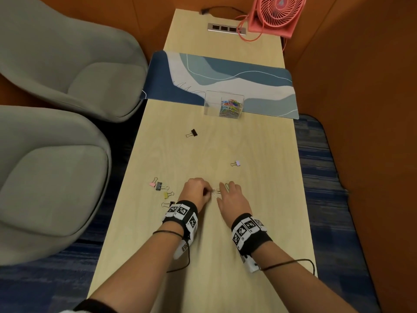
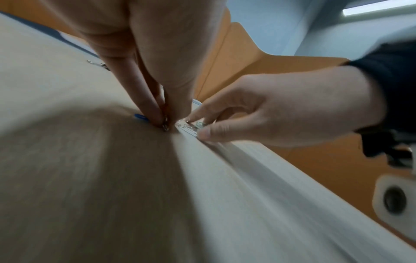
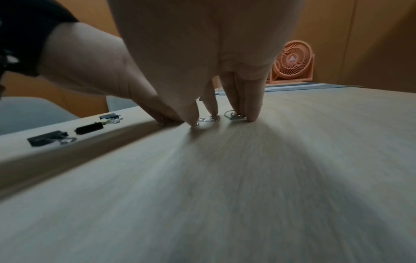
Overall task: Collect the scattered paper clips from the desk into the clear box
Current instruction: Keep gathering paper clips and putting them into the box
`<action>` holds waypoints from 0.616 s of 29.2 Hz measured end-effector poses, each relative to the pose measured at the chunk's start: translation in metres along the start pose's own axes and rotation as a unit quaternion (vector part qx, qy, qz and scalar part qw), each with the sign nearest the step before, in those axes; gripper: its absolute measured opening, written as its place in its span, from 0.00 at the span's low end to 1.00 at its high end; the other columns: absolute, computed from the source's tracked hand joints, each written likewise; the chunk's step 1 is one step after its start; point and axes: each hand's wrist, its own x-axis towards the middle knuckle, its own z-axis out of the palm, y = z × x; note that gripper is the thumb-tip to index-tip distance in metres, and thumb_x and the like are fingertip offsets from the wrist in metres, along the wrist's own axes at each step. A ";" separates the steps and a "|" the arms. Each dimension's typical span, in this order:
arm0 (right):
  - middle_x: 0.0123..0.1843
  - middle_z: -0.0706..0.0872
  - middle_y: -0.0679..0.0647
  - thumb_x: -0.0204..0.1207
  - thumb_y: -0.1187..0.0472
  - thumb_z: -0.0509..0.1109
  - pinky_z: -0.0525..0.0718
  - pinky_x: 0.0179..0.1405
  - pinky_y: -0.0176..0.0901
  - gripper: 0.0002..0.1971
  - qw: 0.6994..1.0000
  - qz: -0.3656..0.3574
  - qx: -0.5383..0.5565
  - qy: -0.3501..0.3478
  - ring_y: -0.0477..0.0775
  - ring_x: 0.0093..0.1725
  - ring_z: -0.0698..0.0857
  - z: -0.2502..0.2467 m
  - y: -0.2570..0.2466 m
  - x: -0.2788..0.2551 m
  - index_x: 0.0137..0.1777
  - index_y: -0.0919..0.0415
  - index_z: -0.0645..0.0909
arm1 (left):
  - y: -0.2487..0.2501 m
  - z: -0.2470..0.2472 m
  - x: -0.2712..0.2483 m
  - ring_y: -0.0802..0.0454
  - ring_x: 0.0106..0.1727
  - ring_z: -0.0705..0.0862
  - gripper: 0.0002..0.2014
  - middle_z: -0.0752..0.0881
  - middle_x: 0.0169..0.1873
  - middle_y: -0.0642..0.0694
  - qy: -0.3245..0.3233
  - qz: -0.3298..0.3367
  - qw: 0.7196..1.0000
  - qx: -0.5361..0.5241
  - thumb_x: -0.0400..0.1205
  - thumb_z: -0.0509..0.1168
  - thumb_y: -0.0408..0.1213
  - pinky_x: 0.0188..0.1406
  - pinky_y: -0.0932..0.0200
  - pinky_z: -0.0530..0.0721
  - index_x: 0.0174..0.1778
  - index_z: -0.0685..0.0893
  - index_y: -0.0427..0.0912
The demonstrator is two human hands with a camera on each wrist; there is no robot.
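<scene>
Paper clips [image 1: 216,192] lie on desk [image 1: 259,199], near edge; left hand [image 1: 195,188] pinches one, right hand [image 1: 232,196] presses others with straight fingers; clear box [image 1: 222,105] far

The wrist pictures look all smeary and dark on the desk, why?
Left wrist view: the desk smears into streaks near the lens, and the left hand throws a dark shadow. Right wrist view: same streaky wood under the right hand, but the fan stays sharp. Head view: only slightly soft.
</scene>
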 end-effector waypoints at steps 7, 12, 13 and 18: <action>0.59 0.78 0.62 0.73 0.80 0.58 0.82 0.52 0.47 0.17 0.997 -0.052 0.008 -0.052 0.61 0.58 0.78 -0.008 0.005 0.012 0.58 0.68 0.80 | -0.008 -0.003 0.005 0.58 0.30 0.84 0.06 0.87 0.26 0.52 0.008 -0.073 0.992 -0.104 0.67 0.76 0.31 0.39 0.68 0.83 0.33 0.92 0.47; 0.59 0.80 0.63 0.78 0.77 0.56 0.80 0.56 0.48 0.15 0.990 -0.099 -0.055 -0.090 0.61 0.58 0.81 -0.017 -0.001 0.030 0.56 0.68 0.81 | -0.012 -0.006 0.009 0.59 0.28 0.81 0.06 0.86 0.25 0.52 -0.002 -0.073 0.990 -0.124 0.65 0.77 0.30 0.35 0.70 0.81 0.31 0.92 0.46; 0.59 0.80 0.63 0.78 0.77 0.57 0.80 0.55 0.48 0.14 0.988 -0.099 -0.063 -0.097 0.62 0.57 0.82 -0.021 -0.002 0.035 0.57 0.68 0.80 | -0.013 -0.007 0.010 0.60 0.27 0.81 0.06 0.86 0.24 0.52 0.002 -0.073 0.989 -0.127 0.65 0.77 0.29 0.35 0.72 0.80 0.31 0.92 0.46; 0.57 0.83 0.64 0.78 0.76 0.59 0.81 0.52 0.49 0.12 0.982 -0.098 -0.085 -0.139 0.63 0.57 0.84 -0.034 -0.006 0.057 0.56 0.68 0.80 | -0.017 -0.013 0.017 0.60 0.27 0.81 0.06 0.87 0.24 0.51 0.022 -0.074 0.985 -0.156 0.65 0.78 0.28 0.34 0.73 0.80 0.30 0.92 0.45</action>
